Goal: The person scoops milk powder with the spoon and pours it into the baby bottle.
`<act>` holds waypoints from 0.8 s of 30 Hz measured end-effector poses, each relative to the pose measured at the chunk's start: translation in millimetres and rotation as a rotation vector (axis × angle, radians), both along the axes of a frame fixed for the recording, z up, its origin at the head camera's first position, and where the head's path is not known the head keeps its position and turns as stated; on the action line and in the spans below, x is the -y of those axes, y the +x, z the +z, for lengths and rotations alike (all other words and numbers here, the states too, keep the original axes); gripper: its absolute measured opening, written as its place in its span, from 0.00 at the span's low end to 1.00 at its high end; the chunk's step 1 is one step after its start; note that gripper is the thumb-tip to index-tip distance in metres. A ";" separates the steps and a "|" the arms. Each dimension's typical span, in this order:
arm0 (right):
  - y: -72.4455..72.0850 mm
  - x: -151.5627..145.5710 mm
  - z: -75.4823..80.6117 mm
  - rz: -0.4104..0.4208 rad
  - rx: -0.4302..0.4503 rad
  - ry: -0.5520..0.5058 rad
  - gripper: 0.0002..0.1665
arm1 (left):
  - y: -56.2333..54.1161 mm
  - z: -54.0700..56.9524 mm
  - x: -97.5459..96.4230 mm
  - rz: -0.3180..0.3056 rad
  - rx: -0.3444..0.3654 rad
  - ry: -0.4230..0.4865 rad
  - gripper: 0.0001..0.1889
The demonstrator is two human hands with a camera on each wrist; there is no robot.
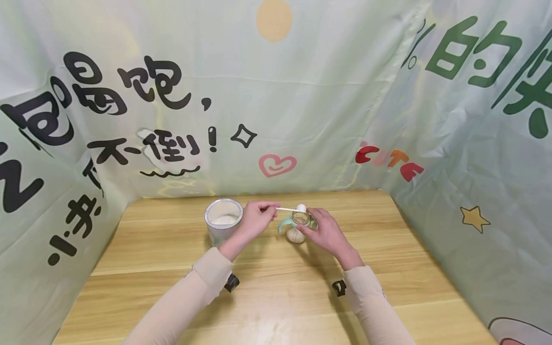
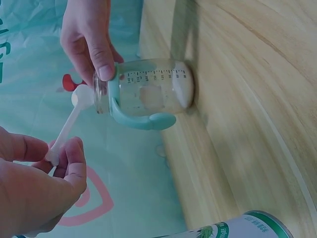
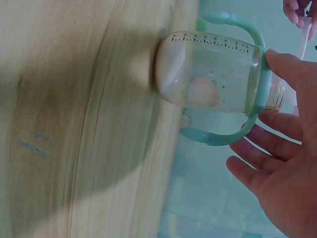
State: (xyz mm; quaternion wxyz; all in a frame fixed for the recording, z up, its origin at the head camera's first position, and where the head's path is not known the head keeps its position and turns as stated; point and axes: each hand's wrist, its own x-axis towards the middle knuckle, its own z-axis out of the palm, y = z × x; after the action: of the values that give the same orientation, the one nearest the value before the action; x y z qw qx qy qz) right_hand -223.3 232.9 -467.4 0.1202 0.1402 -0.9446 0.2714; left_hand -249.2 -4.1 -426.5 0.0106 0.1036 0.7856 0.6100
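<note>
My left hand (image 1: 258, 219) pinches the end of a white measuring scoop's handle (image 2: 67, 126) between thumb and fingers. The scoop's bowl (image 1: 301, 208) is right at the mouth of a clear baby bottle (image 1: 295, 234); its contents are hidden. This bottle stands upright on the table, with a mint-green collar, two curved handles (image 2: 143, 121) and measuring marks. Pale powder or milk (image 3: 171, 69) lies in its bottom. With thumb and fingers on either side of the neck and collar, my right hand (image 1: 325, 232) holds the bottle steady.
An uncovered can (image 1: 223, 211) with white powder inside stands left of the bottle, beside my left forearm. The wooden table (image 1: 276, 297) meets printed cloth walls (image 1: 323, 120) at the back and sides. Black wrist devices (image 1: 339, 287) hang under both sleeves.
</note>
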 end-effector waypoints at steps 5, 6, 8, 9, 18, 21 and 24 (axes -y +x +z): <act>-0.1 0.4 1.3 -0.006 0.012 -0.002 0.40 | -0.3 0.0 -0.1 0.004 -0.007 -0.004 0.13; 0.0 0.3 1.4 -0.006 0.013 -0.002 0.40 | -0.3 0.2 -0.2 0.005 -0.007 -0.004 0.13; 0.2 0.3 1.5 -0.006 0.015 -0.003 0.41 | 0.1 0.8 -0.2 0.005 -0.007 -0.004 0.13; 0.3 0.3 1.6 -0.006 0.017 -0.001 0.41 | 0.2 1.0 -0.2 0.007 -0.007 -0.004 0.13; 0.8 0.2 1.9 -0.016 0.032 0.008 0.41 | 1.3 1.7 0.1 0.007 -0.014 -0.015 0.13; 0.7 0.4 2.3 -0.019 0.040 0.009 0.42 | 0.7 1.3 -0.4 0.010 -0.012 -0.012 0.13; 0.9 0.4 2.2 -0.017 0.038 0.010 0.42 | 0.8 0.9 -0.5 0.012 -0.003 -0.012 0.13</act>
State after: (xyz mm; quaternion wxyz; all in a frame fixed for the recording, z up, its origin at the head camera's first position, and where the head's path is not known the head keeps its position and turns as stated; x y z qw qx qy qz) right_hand -222.5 232.4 -465.2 0.1036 0.1276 -0.9492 0.2683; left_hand -248.4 -3.6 -425.6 0.0064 0.0996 0.7899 0.6050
